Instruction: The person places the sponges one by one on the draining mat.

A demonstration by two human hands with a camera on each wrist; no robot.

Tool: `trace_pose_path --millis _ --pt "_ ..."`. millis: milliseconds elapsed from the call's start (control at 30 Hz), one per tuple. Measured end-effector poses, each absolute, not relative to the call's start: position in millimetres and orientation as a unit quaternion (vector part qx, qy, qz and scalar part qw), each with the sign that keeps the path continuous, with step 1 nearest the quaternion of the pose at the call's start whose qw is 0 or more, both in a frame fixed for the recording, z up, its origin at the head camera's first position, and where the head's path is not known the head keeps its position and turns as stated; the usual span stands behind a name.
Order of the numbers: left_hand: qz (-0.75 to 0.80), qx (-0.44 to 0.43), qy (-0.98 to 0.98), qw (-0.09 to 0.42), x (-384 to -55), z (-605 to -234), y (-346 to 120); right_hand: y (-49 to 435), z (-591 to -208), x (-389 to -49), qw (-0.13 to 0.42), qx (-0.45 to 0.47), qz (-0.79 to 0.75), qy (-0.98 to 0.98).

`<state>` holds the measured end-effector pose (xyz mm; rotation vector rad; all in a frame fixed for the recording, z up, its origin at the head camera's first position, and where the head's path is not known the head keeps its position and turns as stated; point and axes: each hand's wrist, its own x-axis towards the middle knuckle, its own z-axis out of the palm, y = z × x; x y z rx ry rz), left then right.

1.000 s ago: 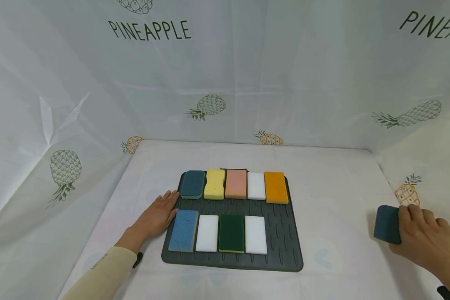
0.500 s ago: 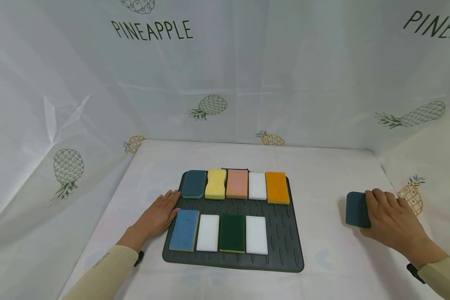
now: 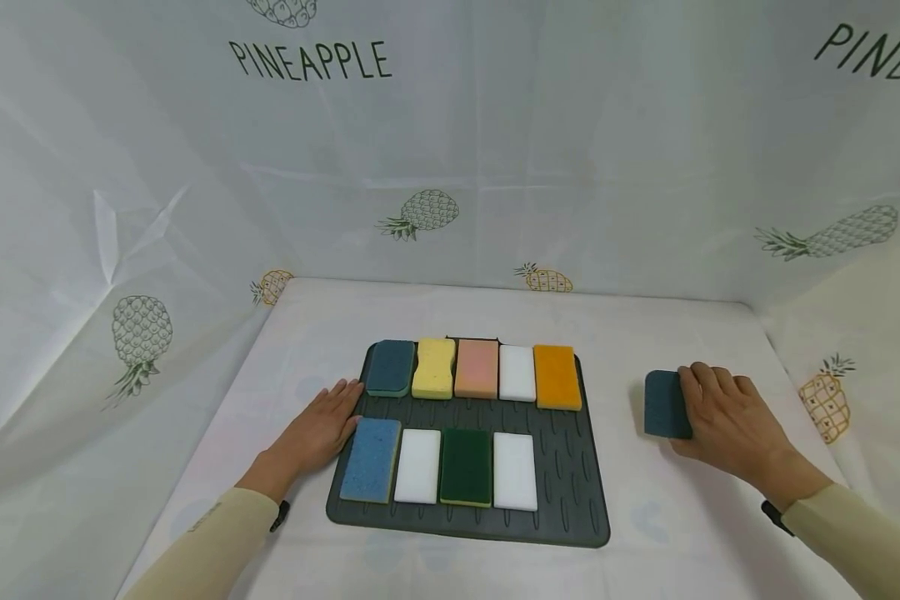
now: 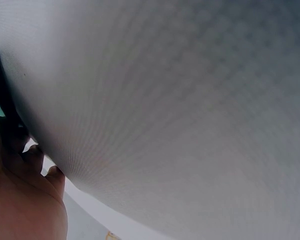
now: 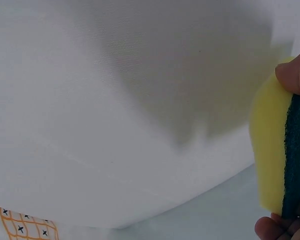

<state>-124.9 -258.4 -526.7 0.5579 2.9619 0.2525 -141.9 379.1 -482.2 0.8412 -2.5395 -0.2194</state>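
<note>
My right hand [image 3: 731, 429] pinches a sponge by its edges, to the right of the dark mat. In the head view the sponge [image 3: 664, 405] shows a dark teal face; the right wrist view shows a yellow foam side [image 5: 270, 140] backed by a teal scouring layer. Its shadow falls on the tablecloth, so it seems lifted. My left hand [image 3: 311, 433] lies with extended fingers at the left edge of the dark grey ridged mat [image 3: 570, 479]. Closest to those fingers are a blue sponge [image 3: 371, 461] and a teal sponge [image 3: 391, 367].
The back row on the mat continues with yellow [image 3: 433, 368], pink [image 3: 477, 367], white [image 3: 517, 373] and orange [image 3: 557, 377] sponges. In front lie a white sponge [image 3: 417, 467], a dark green sponge [image 3: 466, 467] and another white sponge [image 3: 515, 471]. Pineapple-print cloth walls [image 3: 607, 167] surround the table.
My right hand has carried the teal-and-yellow sponge leftward from the table's right side, closer to the mat. The left hand has stayed at the mat's edge; the head view has shifted slightly.
</note>
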Motion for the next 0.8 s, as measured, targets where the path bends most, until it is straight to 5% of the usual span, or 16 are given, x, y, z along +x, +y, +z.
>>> trace_pose_path --millis 800 --pt "0.084 0.189 0.977 0.053 -125.7 -530.0 -259.2 314.0 -476.9 -126.7 0.198 0.312 -0.042 -0.928"
